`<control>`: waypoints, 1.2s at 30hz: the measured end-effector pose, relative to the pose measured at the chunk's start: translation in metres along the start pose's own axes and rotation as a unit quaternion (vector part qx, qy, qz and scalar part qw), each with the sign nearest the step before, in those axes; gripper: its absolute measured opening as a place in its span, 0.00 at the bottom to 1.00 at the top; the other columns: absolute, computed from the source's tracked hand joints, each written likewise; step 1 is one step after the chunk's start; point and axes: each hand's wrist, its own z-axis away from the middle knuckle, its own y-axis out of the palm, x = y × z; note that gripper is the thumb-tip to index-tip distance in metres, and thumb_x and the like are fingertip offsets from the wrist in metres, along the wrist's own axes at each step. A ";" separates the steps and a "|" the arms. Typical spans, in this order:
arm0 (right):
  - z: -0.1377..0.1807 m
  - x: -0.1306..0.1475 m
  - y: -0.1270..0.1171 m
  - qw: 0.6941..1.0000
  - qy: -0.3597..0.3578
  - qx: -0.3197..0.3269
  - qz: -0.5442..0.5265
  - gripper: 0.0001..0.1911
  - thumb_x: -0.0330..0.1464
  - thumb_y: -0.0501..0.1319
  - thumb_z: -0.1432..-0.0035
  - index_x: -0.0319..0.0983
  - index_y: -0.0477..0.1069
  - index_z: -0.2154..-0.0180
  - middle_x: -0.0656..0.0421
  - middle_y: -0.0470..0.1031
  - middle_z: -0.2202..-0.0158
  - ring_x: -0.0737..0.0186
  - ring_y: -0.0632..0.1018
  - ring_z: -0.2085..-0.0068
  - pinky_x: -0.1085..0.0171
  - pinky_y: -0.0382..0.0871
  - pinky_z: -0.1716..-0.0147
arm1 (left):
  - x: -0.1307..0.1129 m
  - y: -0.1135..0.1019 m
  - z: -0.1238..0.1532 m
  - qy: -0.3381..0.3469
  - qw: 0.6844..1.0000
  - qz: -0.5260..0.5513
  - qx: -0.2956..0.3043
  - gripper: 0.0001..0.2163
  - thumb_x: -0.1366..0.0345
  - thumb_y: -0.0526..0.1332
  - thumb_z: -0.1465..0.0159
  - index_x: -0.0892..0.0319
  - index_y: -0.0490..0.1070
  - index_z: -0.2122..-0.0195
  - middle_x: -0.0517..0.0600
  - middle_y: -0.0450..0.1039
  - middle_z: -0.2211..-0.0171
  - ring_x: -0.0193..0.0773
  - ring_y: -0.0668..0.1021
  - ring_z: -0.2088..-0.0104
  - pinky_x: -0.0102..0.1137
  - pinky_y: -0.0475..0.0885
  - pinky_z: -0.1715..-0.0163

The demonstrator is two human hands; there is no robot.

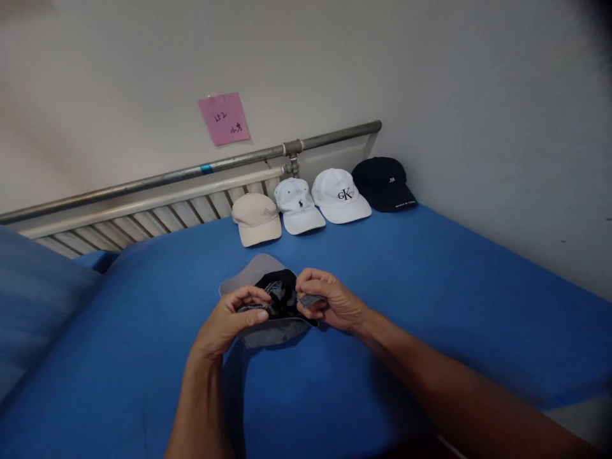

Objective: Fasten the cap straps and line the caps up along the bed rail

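Observation:
A grey cap [255, 271] with a dark lining is held upside down just above a blue sheet [430, 280]. My left hand [229, 319] grips its left rim. My right hand [325, 299] pinches the grey strap at its right side. Its brim points away from me. Behind it, four caps sit in a row by the wall: a beige cap [255, 218], a white cap with a small dark logo [299, 205], a white cap with black letters [340, 195] and a black cap [385, 183].
A metal bed rail [191, 172] with slats runs along the wall at the far edge of the sheet. A pink note [224, 118] is stuck on the wall above it. A blue pillow [33, 299] lies at the left.

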 end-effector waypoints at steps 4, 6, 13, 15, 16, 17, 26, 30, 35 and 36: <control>-0.003 -0.003 0.003 0.998 -0.009 -0.055 0.004 0.12 0.33 0.69 0.55 0.37 0.66 0.74 0.69 0.60 0.82 0.79 0.55 0.85 0.75 0.45 0.87 | 0.000 0.001 0.000 -0.008 1.000 -0.029 -0.002 0.10 0.64 0.71 0.53 0.59 0.76 0.70 0.46 0.74 0.73 0.32 0.73 0.71 0.26 0.67 0.70; -0.004 -0.007 0.005 0.996 -0.026 -0.084 0.022 0.13 0.34 0.69 0.55 0.38 0.66 0.73 0.69 0.61 0.82 0.79 0.56 0.85 0.75 0.45 0.87 | 0.003 0.001 0.000 -0.024 1.000 -0.020 0.002 0.09 0.62 0.70 0.51 0.59 0.77 0.71 0.45 0.73 0.74 0.31 0.71 0.73 0.26 0.66 0.72; -0.007 -0.019 0.006 0.990 -0.056 -0.102 0.079 0.11 0.35 0.67 0.54 0.38 0.68 0.72 0.69 0.61 0.83 0.78 0.58 0.84 0.76 0.46 0.87 | 0.009 0.007 -0.002 -0.022 0.998 0.035 0.052 0.08 0.62 0.70 0.50 0.59 0.77 0.72 0.44 0.69 0.76 0.28 0.68 0.75 0.24 0.62 0.73; -0.007 -0.020 0.006 0.990 -0.060 -0.099 0.076 0.11 0.35 0.67 0.54 0.38 0.68 0.72 0.70 0.60 0.83 0.78 0.58 0.84 0.76 0.46 0.87 | 0.009 0.009 -0.003 -0.018 0.997 0.047 0.061 0.08 0.61 0.70 0.50 0.59 0.77 0.73 0.44 0.69 0.77 0.28 0.68 0.76 0.24 0.63 0.73; -0.006 -0.021 0.007 0.990 -0.064 -0.101 0.075 0.11 0.35 0.67 0.54 0.38 0.68 0.72 0.70 0.60 0.83 0.78 0.58 0.84 0.76 0.47 0.87 | 0.009 0.010 -0.003 -0.021 0.996 0.054 0.062 0.08 0.61 0.70 0.50 0.60 0.77 0.73 0.44 0.70 0.76 0.28 0.68 0.75 0.24 0.63 0.73; -0.006 -0.021 0.008 0.989 -0.068 -0.104 0.076 0.11 0.35 0.67 0.53 0.38 0.68 0.72 0.70 0.60 0.83 0.78 0.58 0.84 0.76 0.47 0.87 | 0.009 0.011 -0.003 -0.027 0.996 0.061 0.060 0.09 0.61 0.70 0.51 0.60 0.76 0.73 0.45 0.70 0.76 0.28 0.68 0.75 0.24 0.64 0.73; -0.003 -0.021 0.013 0.981 -0.084 -0.127 0.115 0.10 0.36 0.66 0.54 0.38 0.68 0.73 0.69 0.62 0.83 0.77 0.60 0.84 0.74 0.49 0.87 | 0.011 0.011 -0.004 -0.060 0.993 0.086 0.053 0.13 0.61 0.72 0.54 0.59 0.75 0.70 0.45 0.74 0.75 0.29 0.73 0.76 0.24 0.66 0.74; -0.003 -0.021 0.013 0.976 -0.093 -0.138 0.142 0.10 0.37 0.66 0.53 0.38 0.69 0.72 0.68 0.63 0.82 0.76 0.60 0.83 0.74 0.51 0.86 | 0.008 0.014 -0.005 -0.060 0.996 0.049 0.037 0.13 0.62 0.73 0.56 0.60 0.74 0.72 0.44 0.73 0.77 0.29 0.72 0.78 0.24 0.65 0.76; 0.000 -0.024 0.015 0.967 -0.116 -0.137 0.178 0.09 0.37 0.66 0.51 0.38 0.70 0.72 0.66 0.64 0.79 0.75 0.61 0.80 0.73 0.54 0.84 | 0.004 0.018 -0.005 -0.050 0.999 0.021 0.004 0.13 0.59 0.72 0.53 0.61 0.72 0.75 0.43 0.69 0.80 0.26 0.68 0.80 0.22 0.62 0.79; 0.001 -0.024 0.016 0.965 -0.121 -0.139 0.186 0.08 0.37 0.66 0.51 0.39 0.71 0.72 0.66 0.64 0.79 0.75 0.61 0.80 0.73 0.55 0.83 | 0.004 0.018 -0.005 -0.049 0.999 0.016 0.002 0.13 0.59 0.72 0.53 0.61 0.71 0.76 0.43 0.69 0.80 0.26 0.68 0.80 0.22 0.62 0.79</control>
